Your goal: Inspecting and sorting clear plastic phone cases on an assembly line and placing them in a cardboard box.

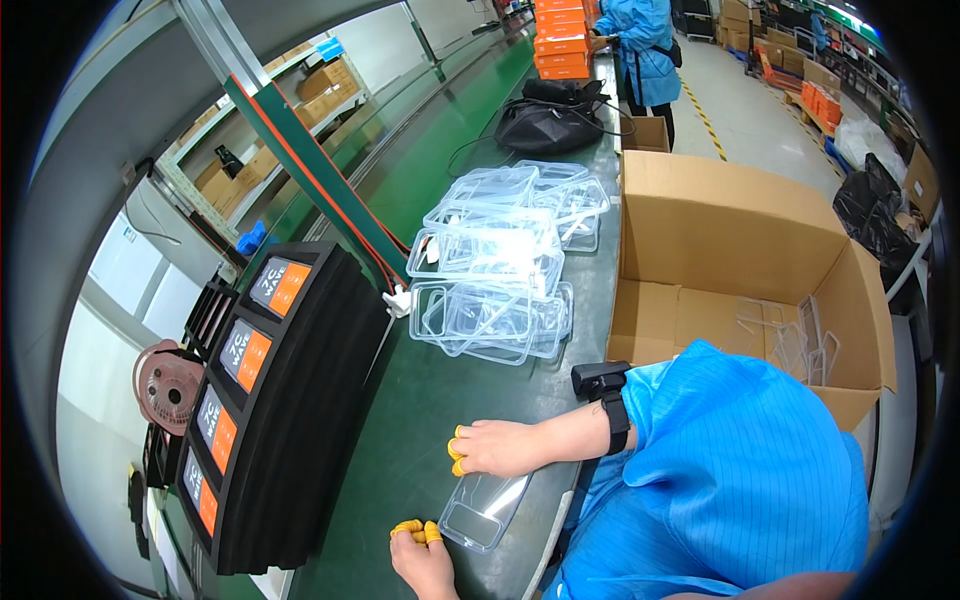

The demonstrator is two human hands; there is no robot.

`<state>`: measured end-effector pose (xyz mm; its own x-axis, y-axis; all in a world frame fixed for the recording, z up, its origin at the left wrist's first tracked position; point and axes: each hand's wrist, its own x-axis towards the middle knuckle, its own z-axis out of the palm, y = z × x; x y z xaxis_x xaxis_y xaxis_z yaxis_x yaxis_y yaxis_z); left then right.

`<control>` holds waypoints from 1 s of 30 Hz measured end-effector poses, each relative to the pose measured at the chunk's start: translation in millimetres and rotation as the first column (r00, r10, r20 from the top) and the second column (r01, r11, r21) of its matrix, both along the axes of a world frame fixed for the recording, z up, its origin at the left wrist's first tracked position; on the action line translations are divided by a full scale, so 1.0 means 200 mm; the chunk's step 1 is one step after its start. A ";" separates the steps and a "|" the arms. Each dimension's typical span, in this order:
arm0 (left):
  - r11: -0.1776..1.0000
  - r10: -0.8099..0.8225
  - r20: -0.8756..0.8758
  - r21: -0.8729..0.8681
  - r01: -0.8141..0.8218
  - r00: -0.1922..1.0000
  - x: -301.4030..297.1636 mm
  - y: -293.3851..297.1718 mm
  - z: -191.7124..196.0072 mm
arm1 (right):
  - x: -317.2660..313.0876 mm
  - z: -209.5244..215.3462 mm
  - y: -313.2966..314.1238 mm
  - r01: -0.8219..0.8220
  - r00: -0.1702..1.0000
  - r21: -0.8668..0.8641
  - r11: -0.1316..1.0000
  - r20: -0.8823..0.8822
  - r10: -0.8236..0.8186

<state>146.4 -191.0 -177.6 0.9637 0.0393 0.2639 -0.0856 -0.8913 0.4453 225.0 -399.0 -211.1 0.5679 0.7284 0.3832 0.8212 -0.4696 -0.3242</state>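
Note:
A clear plastic case [483,518], rectangular with rounded corners and a raised outline at its near end, lies on the green worktop [375,480]. My right hand [498,447] covers its far end, yellow finger cots on the bent fingertips; the thumb is hidden. Beside the case's near left corner, my left hand [425,565] has its yellow-capped fingertips drawn together; anything between them is too small to make out. Farther up the worktop, several similar clear cases [495,250] are heaped in overlapping layers. A black strap with a small device [605,385] is round my right wrist.
To the right stands an open cardboard box [720,230] with a few clear plastic pieces [800,335] inside. A black stepped rack with orange-and-white panels [290,400] borders the left. Farther off are a black bag [553,118], orange boxes [562,40] and a person in blue [645,50].

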 end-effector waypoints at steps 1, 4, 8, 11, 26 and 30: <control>1.000 -0.002 0.000 -0.001 0.002 1.000 0.00 0.00 0.00 | 0.00 0.00 0.00 0.003 1.000 -0.001 1.000 0.000 -0.003; 1.000 -0.002 -0.026 -0.024 0.001 1.000 -0.01 -0.01 0.02 | -0.01 0.00 0.00 0.007 1.000 0.007 1.000 -0.013 -0.007; 0.996 0.077 0.018 0.040 -0.078 0.997 0.00 0.08 -0.15 | 0.00 0.00 0.02 -0.052 0.998 -0.003 0.999 -0.035 0.052; 0.998 0.012 0.041 0.063 -0.015 0.999 0.01 0.06 -0.10 | 0.00 -0.03 0.01 -0.002 1.000 0.038 0.999 0.004 0.002; 0.998 0.057 -0.266 0.022 -0.053 0.962 -0.11 0.21 0.14 | -0.02 0.01 0.00 0.141 0.987 0.065 0.988 -0.084 -0.135; 0.984 0.165 -0.296 -0.012 -0.176 0.941 -0.07 0.37 0.18 | -0.05 0.05 0.01 0.162 0.983 0.094 0.982 -0.103 -0.152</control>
